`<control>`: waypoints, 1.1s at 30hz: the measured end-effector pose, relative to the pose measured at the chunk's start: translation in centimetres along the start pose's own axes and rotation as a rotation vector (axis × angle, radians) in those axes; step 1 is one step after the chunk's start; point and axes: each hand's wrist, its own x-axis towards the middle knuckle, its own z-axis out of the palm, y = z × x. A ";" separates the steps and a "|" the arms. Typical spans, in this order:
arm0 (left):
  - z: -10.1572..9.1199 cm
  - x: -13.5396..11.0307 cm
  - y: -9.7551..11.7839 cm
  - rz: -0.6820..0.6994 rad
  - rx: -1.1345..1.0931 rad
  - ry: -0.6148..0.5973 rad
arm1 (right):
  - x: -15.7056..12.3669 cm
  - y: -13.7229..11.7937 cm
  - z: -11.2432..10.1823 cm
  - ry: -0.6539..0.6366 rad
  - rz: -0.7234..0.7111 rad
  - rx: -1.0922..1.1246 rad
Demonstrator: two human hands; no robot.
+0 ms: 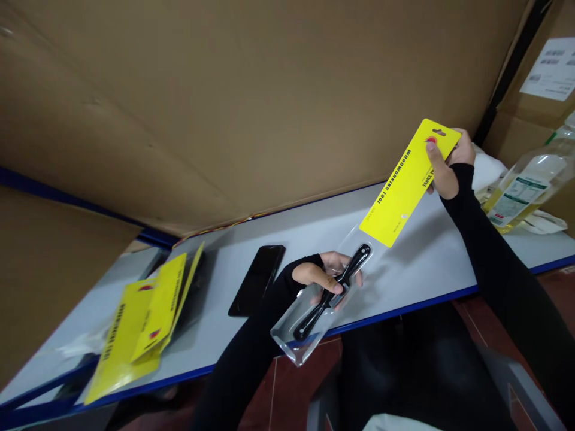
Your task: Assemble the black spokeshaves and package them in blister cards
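Note:
My left hand (pixel 321 275) is closed around a black spokeshave (pixel 309 320) inside a clear plastic blister pack (pixel 287 329), its thumb pressing near the blade. My right hand (pixel 449 161) grips the upper end of a yellow card (pixel 399 185) printed "WOODWORKING TOOL", with the thumb on its face near the hang hole. The card's lower end meets the upper part of the clear plastic; whether it lies inside the plastic I cannot tell. The pack is held at a slant above the front of the white table (pixel 408 281).
Several yellow-carded packs (pixel 130 329) lie in an overlapping pile at the table's left. A black phone (pixel 258 278) lies near my left forearm. On the right stands a plastic bottle (pixel 521 191) of yellow liquid. A cardboard wall (pixel 251 108) closes off the back.

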 end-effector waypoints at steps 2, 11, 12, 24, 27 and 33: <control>0.0 0.0 0.1 -0.018 -0.002 -0.021 | 0.0 0.3 0.1 -0.014 -0.007 0.001; 0.2 0.0 -0.5 0.025 0.014 0.012 | -1.2 0.2 1.2 -0.042 0.088 -0.014; 0.1 0.1 -0.4 0.021 0.016 0.007 | -1.3 -0.2 1.2 -0.042 0.107 -0.018; 0.1 0.4 -0.3 0.092 0.014 0.118 | -2.8 -2.0 2.7 -0.235 0.285 0.026; 0.5 0.3 -0.7 0.127 0.009 0.190 | -3.4 -2.4 3.1 -0.285 0.314 0.071; -0.3 1.2 -1.9 0.228 -0.277 0.412 | -5.1 -1.5 4.6 -0.471 0.503 0.200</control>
